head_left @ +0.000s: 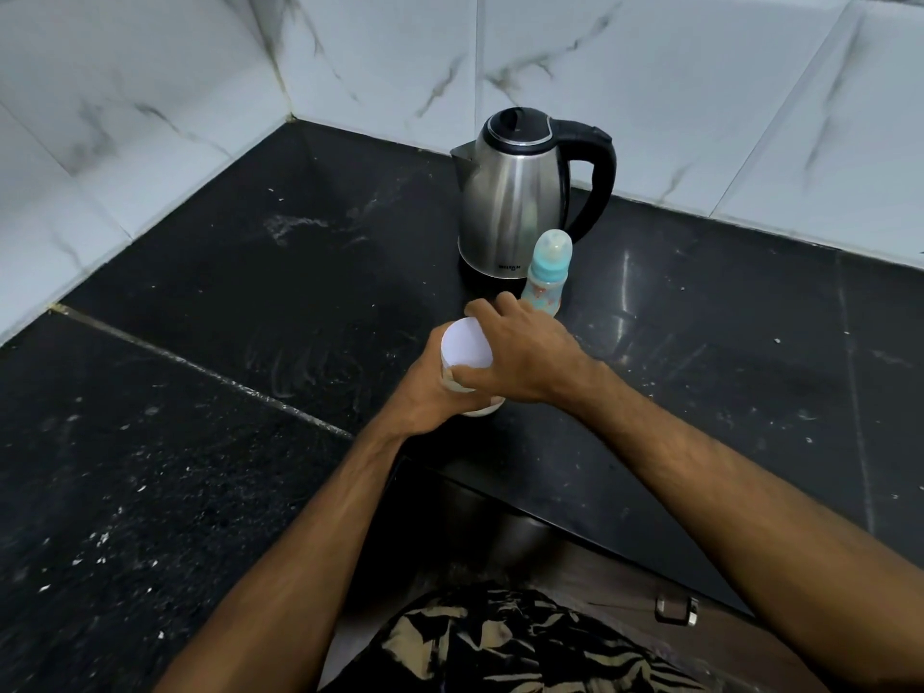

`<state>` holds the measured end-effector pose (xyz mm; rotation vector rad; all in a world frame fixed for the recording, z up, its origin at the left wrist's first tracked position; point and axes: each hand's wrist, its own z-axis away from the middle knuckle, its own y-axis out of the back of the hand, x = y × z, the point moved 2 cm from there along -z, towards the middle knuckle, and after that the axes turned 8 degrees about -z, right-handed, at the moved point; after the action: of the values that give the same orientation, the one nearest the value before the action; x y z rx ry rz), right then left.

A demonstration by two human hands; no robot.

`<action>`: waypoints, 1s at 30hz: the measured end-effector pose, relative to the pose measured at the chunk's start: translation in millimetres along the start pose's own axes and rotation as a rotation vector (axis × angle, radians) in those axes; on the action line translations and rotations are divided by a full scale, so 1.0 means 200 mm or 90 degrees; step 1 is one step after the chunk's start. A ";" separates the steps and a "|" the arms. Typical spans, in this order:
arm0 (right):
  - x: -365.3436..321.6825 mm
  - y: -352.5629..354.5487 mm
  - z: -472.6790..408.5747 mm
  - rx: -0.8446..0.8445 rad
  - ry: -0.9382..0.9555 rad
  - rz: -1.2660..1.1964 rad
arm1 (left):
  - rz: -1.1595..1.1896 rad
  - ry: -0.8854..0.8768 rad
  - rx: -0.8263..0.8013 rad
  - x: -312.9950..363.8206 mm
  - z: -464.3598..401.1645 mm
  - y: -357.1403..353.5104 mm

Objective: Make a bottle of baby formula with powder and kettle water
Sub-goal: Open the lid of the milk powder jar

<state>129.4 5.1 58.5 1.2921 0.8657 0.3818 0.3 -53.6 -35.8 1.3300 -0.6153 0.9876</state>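
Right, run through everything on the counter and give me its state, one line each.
Kettle: upright, lid shut, off to the back.
Baby bottle: upright, cap on, in front of the kettle.
White tub: lid on, held by both hands.
Left hand: grips the tub's body.
Right hand: fingers curled over the tub's lid.
Counter: speckled with white specks and smears.

A black stone table (210, 442) is filling the corner of the room, its polished top speckled with pale crumbs and smeared with whitish streaks. A thin seam (200, 370) is running diagonally across the slab on the left. White marble-look wall tiles (380, 57), veined in grey, are rising behind it and meeting in a corner at the upper left (the grout there is looking yellowed). Soft light is glinting off the stone on the right. Below the table's edge, a brown cabinet front is carrying a metal handle (676, 610).
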 end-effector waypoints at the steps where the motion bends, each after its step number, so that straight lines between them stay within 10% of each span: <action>1: 0.00 -0.01 0.00 -0.028 0.018 -0.023 | -0.010 0.004 0.007 0.00 -0.01 0.00; 30: 0.06 -0.03 -0.04 -0.077 0.070 -0.164 | 0.049 -0.020 0.017 0.04 0.03 0.00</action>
<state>130.2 18.4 48.7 1.0405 1.0711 0.2981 4.2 -58.5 -28.3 1.3554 -0.6843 1.0423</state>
